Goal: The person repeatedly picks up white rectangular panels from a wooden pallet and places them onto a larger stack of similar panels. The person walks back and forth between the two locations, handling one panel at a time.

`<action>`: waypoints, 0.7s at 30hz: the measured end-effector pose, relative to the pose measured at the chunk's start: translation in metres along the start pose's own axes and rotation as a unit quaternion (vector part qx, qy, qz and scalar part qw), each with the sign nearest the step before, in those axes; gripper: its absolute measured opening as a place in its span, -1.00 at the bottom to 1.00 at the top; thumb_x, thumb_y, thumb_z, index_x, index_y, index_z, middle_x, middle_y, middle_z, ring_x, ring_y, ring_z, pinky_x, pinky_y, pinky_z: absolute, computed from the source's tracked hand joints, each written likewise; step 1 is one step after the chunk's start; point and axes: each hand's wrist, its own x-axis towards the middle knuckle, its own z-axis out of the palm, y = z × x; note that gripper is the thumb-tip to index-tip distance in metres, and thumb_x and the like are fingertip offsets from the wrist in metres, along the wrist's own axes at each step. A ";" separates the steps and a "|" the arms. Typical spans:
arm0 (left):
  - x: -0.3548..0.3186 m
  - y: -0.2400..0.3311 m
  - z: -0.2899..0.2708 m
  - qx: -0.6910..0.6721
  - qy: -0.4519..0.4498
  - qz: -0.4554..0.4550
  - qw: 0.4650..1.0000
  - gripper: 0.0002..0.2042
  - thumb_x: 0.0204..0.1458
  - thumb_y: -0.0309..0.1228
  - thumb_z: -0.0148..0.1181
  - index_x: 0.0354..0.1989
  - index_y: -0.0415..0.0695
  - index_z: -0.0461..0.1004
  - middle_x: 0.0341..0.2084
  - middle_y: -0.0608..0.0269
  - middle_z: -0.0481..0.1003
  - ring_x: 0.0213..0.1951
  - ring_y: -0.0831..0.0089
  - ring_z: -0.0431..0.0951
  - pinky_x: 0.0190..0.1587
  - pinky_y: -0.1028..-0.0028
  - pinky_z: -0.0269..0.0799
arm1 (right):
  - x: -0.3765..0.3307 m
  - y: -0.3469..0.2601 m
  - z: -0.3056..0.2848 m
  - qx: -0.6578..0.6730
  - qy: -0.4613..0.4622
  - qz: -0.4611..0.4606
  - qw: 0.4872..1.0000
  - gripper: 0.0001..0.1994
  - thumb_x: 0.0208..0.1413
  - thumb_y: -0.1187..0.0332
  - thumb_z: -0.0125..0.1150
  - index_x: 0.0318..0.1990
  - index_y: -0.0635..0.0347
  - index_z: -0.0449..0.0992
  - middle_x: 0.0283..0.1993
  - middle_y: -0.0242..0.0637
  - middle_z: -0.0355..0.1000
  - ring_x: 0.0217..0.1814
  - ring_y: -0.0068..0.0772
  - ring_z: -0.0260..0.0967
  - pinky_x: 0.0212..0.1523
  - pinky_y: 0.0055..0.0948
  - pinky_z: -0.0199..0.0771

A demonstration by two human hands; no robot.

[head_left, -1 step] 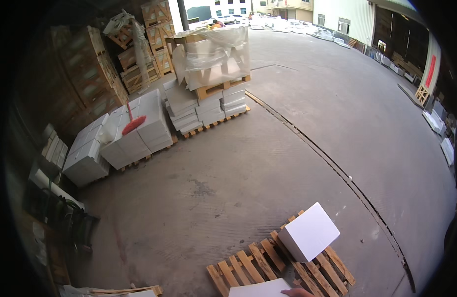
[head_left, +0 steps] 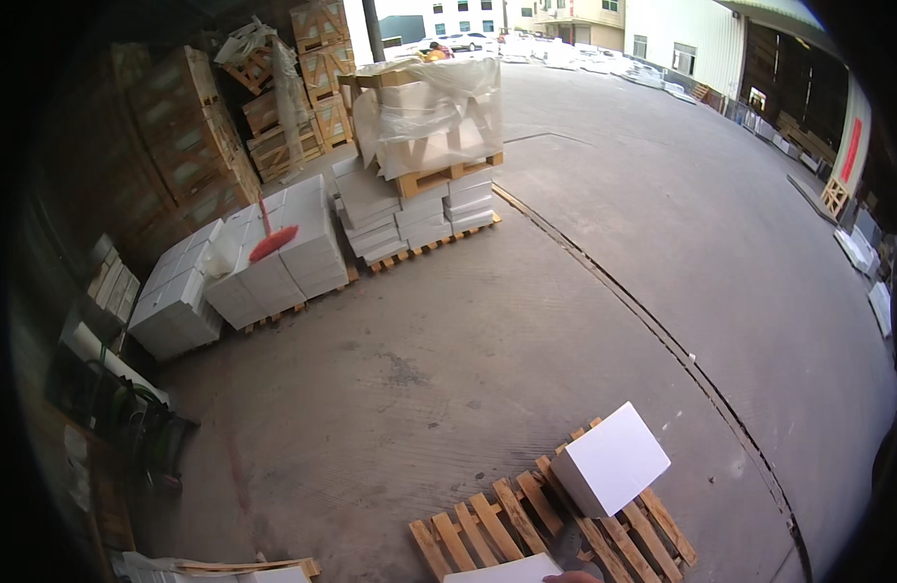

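Note:
At the lower edge, part of a white box (head_left: 507,570) shows in front of me, most of it cut off by the frame. My right hand (head_left: 573,577) grips this box at its right edge; only a little of the fingers and hand is visible. My left hand is out of view. Just beyond lies a wooden pallet (head_left: 495,530) with spaced slats. Another white box (head_left: 618,460) rests on the far right part of that pallet, apart from my hand.
White boxes (head_left: 307,238) stand stacked on pallets at the left, a red broom head (head_left: 273,243) on top. Behind are a plastic-wrapped load (head_left: 439,117) and wooden crates (head_left: 191,136). A floor groove (head_left: 623,287) curves along the right. More white goods (head_left: 273,575) lie lower left.
The whole scene sits slightly lower and to the right as my view shifts. The box in my hand shows a little less at the lower edge; the box on the pallet stays put.

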 end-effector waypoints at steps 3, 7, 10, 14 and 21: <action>0.021 -0.050 -0.093 -0.013 0.041 -0.008 0.999 -0.37 0.15 0.01 -0.27 0.16 -0.35 0.10 0.07 -0.04 0.26 0.11 0.19 0.25 0.12 0.37 0.12 | -0.027 -0.044 0.050 -0.067 -0.009 -0.026 0.997 -0.29 -0.04 -0.22 -0.02 -0.04 0.34 0.41 -0.01 -0.01 0.36 0.04 -0.15 0.28 0.06 -0.32 0.19; -0.023 -0.107 -0.190 -0.077 0.097 0.006 0.992 -0.37 0.14 0.02 -0.27 0.15 -0.35 0.12 0.06 -0.04 0.27 0.09 0.16 0.26 0.09 0.33 0.16 | -0.056 -0.098 0.140 -0.153 -0.031 -0.061 0.986 -0.29 -0.04 -0.23 -0.03 -0.04 0.33 0.41 -0.01 -0.02 0.37 0.04 -0.16 0.28 0.06 -0.31 0.18; -0.084 -0.168 -0.269 -0.146 0.151 0.027 0.977 -0.36 0.14 0.03 -0.27 0.15 -0.34 0.13 0.05 -0.04 0.28 0.08 0.14 0.28 0.07 0.29 0.18 | -0.079 -0.146 0.237 -0.233 -0.061 -0.100 0.965 -0.29 -0.05 -0.23 -0.03 -0.04 0.31 0.42 -0.01 -0.02 0.37 0.05 -0.16 0.27 0.06 -0.31 0.18; -0.140 -0.248 -0.350 -0.225 0.198 0.035 0.953 -0.36 0.13 0.04 -0.26 0.14 -0.34 0.15 0.03 -0.05 0.30 0.06 0.10 0.30 0.04 0.25 0.22 | -0.102 -0.188 0.356 -0.317 -0.104 -0.125 0.934 -0.30 -0.05 -0.24 -0.03 -0.04 0.30 0.42 -0.01 -0.04 0.37 0.05 -0.17 0.27 0.06 -0.31 0.18; -0.209 -0.391 -0.409 -0.383 0.270 0.009 0.884 -0.35 0.12 0.06 -0.26 0.12 -0.33 0.19 0.01 -0.05 0.32 0.03 0.05 0.33 -0.01 0.17 0.28 | -0.121 -0.230 0.544 -0.472 -0.209 -0.173 0.839 -0.30 -0.05 -0.25 -0.04 -0.04 0.27 0.43 -0.01 -0.05 0.37 0.05 -0.18 0.27 0.07 -0.30 0.18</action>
